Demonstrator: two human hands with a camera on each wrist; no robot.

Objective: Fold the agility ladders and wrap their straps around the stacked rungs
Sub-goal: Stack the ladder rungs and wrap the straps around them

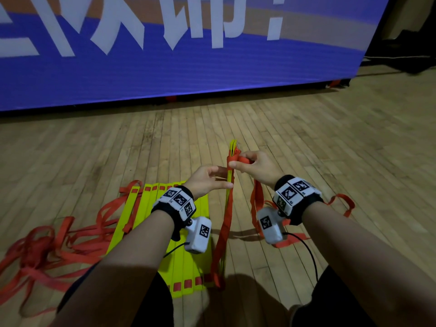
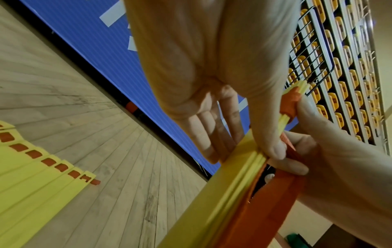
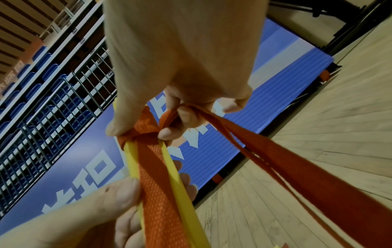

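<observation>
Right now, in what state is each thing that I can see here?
Stacked rungs: gathered, held on edge above the floor.
Strap: partly wrapped near the stack's far end.
Second ladder: flat, rungs side by side, straps loose.
Left hand: pinching the stack.
Right hand: gripping the strap.

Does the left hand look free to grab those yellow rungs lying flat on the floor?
Probably not at once: the left hand is pinching the upright rung stack. The flat rungs lie uncovered just below that wrist, so nothing else blocks the way.
</observation>
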